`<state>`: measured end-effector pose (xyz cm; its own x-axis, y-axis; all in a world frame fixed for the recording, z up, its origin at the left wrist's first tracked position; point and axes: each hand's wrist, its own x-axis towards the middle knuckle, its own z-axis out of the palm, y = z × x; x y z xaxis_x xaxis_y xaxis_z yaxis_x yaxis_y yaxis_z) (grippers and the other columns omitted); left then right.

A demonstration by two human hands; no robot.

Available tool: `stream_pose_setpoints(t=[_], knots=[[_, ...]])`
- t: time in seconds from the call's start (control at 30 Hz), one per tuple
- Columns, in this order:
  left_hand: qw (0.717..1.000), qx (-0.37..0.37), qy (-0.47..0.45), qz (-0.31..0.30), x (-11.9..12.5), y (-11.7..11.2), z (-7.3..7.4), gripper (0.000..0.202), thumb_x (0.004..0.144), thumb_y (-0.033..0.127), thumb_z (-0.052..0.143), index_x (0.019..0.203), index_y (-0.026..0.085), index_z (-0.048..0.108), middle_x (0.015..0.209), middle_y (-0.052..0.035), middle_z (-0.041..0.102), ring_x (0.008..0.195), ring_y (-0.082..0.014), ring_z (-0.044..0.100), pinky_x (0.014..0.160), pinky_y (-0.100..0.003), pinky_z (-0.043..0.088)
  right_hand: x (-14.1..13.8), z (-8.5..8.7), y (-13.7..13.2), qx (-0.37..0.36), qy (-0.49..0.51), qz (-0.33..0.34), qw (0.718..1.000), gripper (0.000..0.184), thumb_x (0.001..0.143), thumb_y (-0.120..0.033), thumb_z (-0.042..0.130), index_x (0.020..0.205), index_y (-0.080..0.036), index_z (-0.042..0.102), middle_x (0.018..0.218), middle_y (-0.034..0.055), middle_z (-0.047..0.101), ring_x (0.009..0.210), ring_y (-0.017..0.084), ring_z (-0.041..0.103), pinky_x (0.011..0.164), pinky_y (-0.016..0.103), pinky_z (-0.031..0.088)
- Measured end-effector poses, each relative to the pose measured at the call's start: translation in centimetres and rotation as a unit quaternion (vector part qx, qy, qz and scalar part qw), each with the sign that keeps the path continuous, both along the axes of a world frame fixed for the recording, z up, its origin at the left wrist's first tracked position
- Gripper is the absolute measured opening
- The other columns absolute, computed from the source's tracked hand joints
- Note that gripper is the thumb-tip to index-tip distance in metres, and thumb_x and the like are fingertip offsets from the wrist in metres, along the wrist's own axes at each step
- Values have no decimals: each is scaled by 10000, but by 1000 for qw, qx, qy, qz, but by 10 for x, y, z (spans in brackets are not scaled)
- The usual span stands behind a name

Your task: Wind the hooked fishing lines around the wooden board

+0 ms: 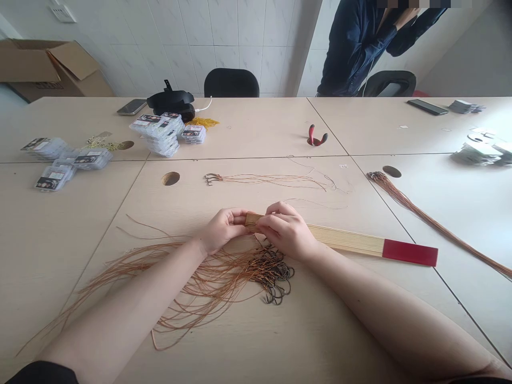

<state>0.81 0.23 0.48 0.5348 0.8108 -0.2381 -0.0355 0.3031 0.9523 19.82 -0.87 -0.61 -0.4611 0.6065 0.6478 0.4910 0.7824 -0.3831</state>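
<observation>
A pale wood-look tabletop spreads across the view, crossed by thin seams and pierced by round holes. Behind its far edge rises a tiled wall, with a black chair before the middle and an opened cardboard box at the far left corner. Toward the far right corner another person in a dark shirt stands beside a second dark chair.

Nearer the viewer, the wearer's left hand pinches the left end of a ribbed, pale strip, which points toward the tabletop's right edge and ends in red. The right hand bends its fingers over the strip just beside; what their tips grip cannot be told. Below lie loose hooks with brown cords fanning toward the left edge.

A smaller hooked set lies farther in, and a bundle of cords slants toward the right edge. Along the far edge, left of centre, sit a phone, a black case and stacked clear boxes; red-and-black handles poke up right of centre.
</observation>
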Motion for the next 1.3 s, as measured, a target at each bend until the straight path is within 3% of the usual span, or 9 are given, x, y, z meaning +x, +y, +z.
stream_pose_setpoints(t=[0.17,0.37,0.6,1.0,1.3], knots=[[1000,11,7,-3,0,0,-1,371,691,232,682,1032,109,605,1022,-145,651,910,-237,615,841,-368,459,0,-1,0,22,21,-4,1000,106,827,-171,514,804,-199,613,795,48,510,797,132,504,689,264,448],[1000,5,-11,-5,0,0,0,351,698,212,673,1029,117,607,1038,-132,648,953,-239,600,878,-370,442,-1,-3,1,15,45,-39,998,114,815,-125,513,774,-205,583,632,11,523,809,155,484,700,278,438],[1000,-5,-7,9,0,2,-2,305,729,206,638,1020,118,613,1003,-114,657,924,-208,603,861,-341,456,-1,3,2,-16,7,-86,996,115,814,-134,485,757,-198,560,629,18,542,785,171,466,702,302,427],[999,-5,-37,19,0,1,-4,240,771,159,568,999,119,632,964,-86,667,881,-170,614,840,-309,486,-2,16,0,-71,-58,-109,990,150,821,-162,459,705,-188,551,701,30,537,737,155,441,706,290,394],[999,-6,-25,45,1,0,-2,261,757,146,571,1008,130,640,985,-85,669,863,-165,620,807,-295,497,-4,16,-1,-67,-45,-121,989,99,768,-155,469,671,-174,469,715,27,524,703,138,437,667,273,378]])
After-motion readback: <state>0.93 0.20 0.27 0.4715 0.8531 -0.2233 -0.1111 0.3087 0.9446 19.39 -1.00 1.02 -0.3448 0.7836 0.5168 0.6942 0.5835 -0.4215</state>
